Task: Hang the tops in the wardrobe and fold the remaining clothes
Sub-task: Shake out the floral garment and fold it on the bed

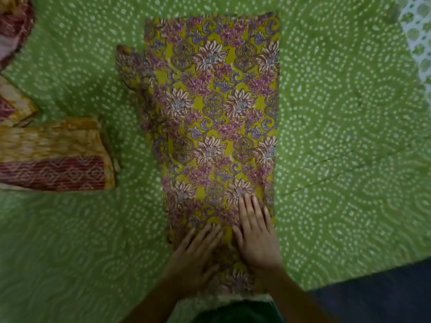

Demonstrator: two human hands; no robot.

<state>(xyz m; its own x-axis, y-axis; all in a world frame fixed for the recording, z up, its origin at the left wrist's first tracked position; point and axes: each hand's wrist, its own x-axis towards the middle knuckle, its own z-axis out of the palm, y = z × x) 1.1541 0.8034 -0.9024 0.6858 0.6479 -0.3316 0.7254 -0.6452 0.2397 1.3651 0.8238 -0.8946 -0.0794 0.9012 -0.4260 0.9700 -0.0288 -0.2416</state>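
A yellow garment with pink and purple flowers [210, 113] lies flat and lengthwise on the green bedspread [349, 136], folded into a long narrow strip. A flap of it sticks out at the upper left. My left hand [196, 252] and my right hand [256, 231] both rest flat on its near end, fingers straight and pointing away from me, side by side and almost touching.
A folded orange and maroon patterned cloth [53, 155] lies at the left, with more of the same kind of cloth [11, 26] at the upper left corner. A white and green printed pillow [417, 31] sits at the upper right. The bed's edge and dark floor [384, 294] show at lower right.
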